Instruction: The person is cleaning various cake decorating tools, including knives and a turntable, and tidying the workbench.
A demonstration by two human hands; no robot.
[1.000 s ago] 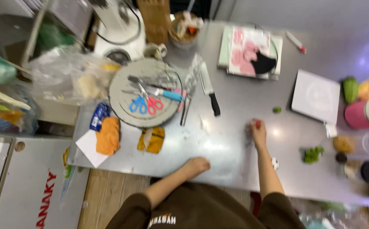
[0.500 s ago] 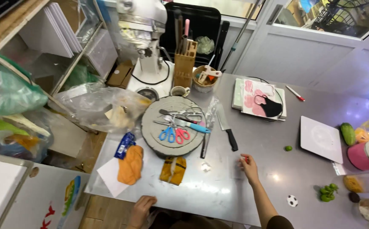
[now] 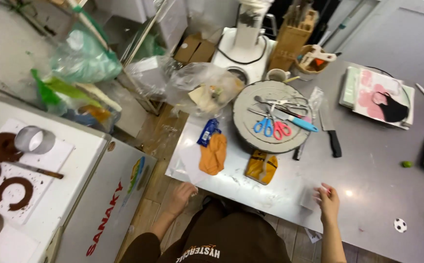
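Right hand grip apparently pinching clear plastic piece at table edge, left hand loosely open.

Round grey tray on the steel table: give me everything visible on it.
The round grey tray looks like a flat, dull, scuffed disc with a thin rim, lying level on the steel table below the white stand mixer. It carries blue-handled scissors, pink-handled scissors, a light-blue-handled tool and some metal tongs or tweezers. Neither hand touches it.
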